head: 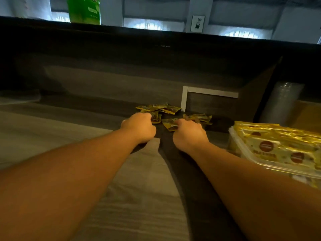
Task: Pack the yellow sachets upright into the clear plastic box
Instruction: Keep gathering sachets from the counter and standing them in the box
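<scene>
Loose yellow sachets (163, 108) lie in small heaps at the far side of the grey table, against a dark back panel. My left hand (139, 127) reaches into them with its fingers curled down around one sachet (156, 118). My right hand (189, 134) is just to its right, thumb and curled fingers pinching another sachet (171, 126). The fingertips of both hands are hidden behind the knuckles. The clear plastic box (271, 166) stands at the right edge, packed with upright yellow sachets (278, 136).
A tall dark panel (156, 58) closes off the back of the table, with a green bottle (84, 9) on top. A white-framed hatch (208, 92) sits behind the sachets. A stack of clear cups (281, 101) and a cardboard box (307, 115) stand at the right.
</scene>
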Available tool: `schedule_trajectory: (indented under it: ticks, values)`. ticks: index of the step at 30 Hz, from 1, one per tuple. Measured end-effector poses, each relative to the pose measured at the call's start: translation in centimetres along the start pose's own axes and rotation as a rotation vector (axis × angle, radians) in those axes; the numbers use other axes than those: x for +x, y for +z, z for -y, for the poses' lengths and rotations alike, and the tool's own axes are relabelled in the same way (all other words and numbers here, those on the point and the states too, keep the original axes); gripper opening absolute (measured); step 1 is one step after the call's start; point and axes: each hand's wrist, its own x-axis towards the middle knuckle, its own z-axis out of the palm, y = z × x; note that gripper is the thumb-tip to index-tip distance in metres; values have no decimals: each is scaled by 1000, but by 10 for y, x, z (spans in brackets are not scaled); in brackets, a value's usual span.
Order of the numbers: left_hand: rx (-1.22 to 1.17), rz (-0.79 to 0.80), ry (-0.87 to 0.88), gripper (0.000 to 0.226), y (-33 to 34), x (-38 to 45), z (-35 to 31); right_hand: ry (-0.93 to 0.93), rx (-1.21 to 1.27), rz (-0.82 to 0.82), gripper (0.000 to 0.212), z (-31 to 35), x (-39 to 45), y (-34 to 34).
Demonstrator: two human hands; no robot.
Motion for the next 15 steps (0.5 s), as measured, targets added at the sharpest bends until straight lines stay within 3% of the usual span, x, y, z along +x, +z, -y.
schedule_trajectory:
  ticks: [5, 9, 15]
  values:
    - [44, 21, -25, 19, 22, 16, 0, -44, -25, 122, 53, 0, 16, 18]
    - [95, -42, -46, 52, 26, 19, 3, -80, -118, -22, 47, -1, 18, 25]
    - [-20, -173, -72, 53, 23, 17, 7, -64, -81, -137, 34, -1, 11, 26]
